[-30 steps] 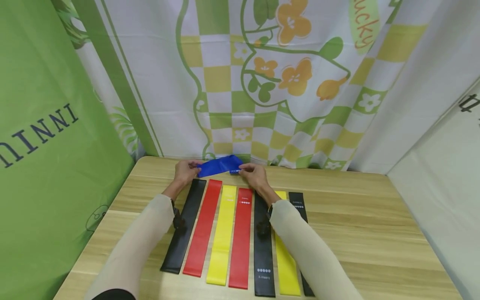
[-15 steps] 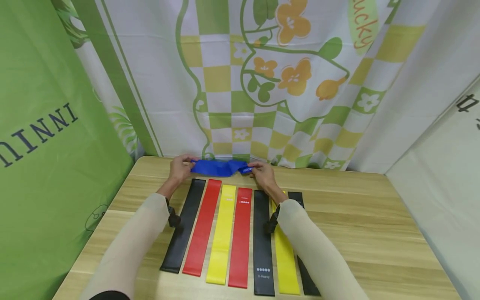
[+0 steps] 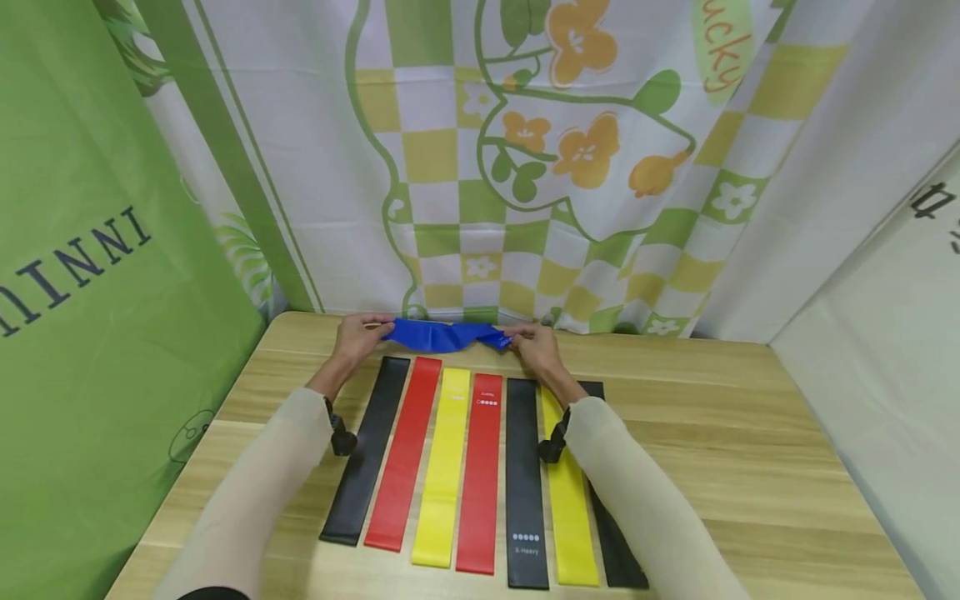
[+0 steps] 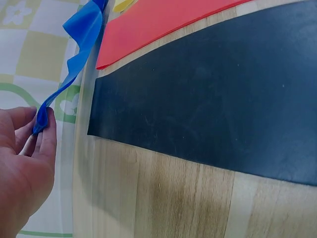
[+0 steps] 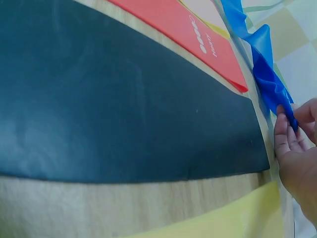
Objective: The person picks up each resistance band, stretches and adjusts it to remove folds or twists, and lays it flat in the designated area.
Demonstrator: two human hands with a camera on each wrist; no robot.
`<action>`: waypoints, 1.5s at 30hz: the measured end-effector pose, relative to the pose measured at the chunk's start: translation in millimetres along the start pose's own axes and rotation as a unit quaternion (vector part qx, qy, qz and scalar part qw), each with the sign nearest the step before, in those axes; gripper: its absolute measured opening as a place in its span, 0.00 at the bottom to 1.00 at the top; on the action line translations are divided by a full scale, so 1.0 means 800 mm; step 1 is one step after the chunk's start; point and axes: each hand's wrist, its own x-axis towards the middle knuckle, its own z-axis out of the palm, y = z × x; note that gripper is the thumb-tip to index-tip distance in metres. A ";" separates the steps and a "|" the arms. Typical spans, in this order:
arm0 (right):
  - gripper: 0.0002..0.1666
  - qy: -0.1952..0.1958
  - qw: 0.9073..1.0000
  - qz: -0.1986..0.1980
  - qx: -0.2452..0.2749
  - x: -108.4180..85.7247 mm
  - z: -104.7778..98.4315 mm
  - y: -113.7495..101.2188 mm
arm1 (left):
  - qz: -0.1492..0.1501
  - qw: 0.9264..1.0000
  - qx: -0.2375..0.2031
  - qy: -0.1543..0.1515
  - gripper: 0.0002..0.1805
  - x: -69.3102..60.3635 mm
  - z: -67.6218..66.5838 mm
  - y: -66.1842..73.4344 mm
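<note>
A blue resistance band stretches between both hands at the far edge of the table, rippled and twisted toward its right end. My left hand pinches its left end between thumb and fingers; in the left wrist view the band narrows into that pinch. At the other end, my right hand pinches the band, which looks bunched up in the right wrist view. Nearer me lie flat bands side by side, among them a black band at the left and a red band beside it.
Further right in the row are a yellow band, a second red band, a black band marked X-Heavy, another yellow band and a black band partly under my right sleeve. A patterned curtain hangs behind the table.
My hands have moved apart, left hand leftward and right hand rightward, drawing the blue band out longer. It was folded over at its right end before. The flat bands stay put.
</note>
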 end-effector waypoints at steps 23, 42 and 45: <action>0.14 -0.030 0.999 -0.009 -0.019 -0.005 -0.034 -0.003 | -0.028 0.998 -0.042 -0.027 0.20 -0.011 -0.006 0.013; 0.17 -0.011 1.000 -0.027 0.001 -0.006 -0.047 -0.007 | 0.012 0.998 -0.058 -0.029 0.16 -0.016 -0.001 0.021; 0.17 -0.006 0.999 -0.036 0.022 -0.006 -0.049 -0.009 | 0.021 0.998 -0.061 -0.025 0.16 -0.019 0.000 0.024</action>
